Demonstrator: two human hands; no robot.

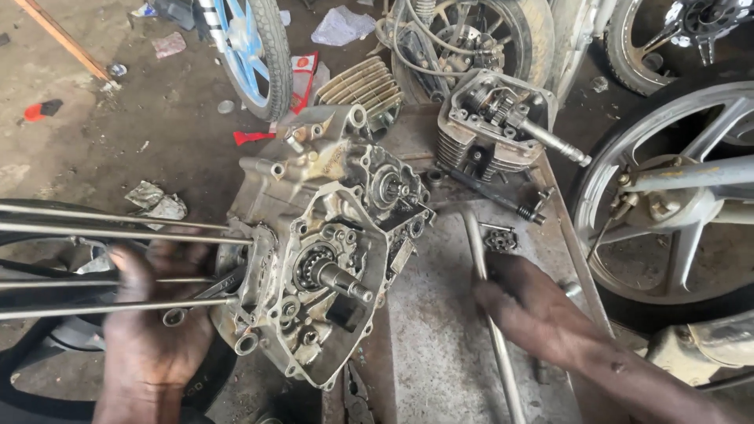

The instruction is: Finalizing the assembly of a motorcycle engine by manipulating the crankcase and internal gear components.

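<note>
Cylinder head (491, 126) w/ cooling fins at metal tray's (440, 345) far edge, small sprocket (500, 239) just in front. Finned cylinder (363, 85) beyond tray's far-left corner. Blue-spoked wheel (253, 49) upright on dirt floor (118, 133), crumpled paper (341, 25) near. Silver alloy wheel (675, 196) off tray's right edge.

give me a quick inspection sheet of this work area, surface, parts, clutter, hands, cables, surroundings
surface: rusty metal tray, stained and worn
job's things: engine crankcase on its side, shaft end up, long studs sticking out to the left; cylinder head behind it
clutter: small sprocket, spring and bolts on the tray; paper scraps on the floor
grippers: left hand against the crankcase by the studs and a spanner; right hand on a long metal rod
cables: bundle of cables by the rear wheel
surroundings: dirt floor, blue-spoked wheel, silver alloy wheel
</note>
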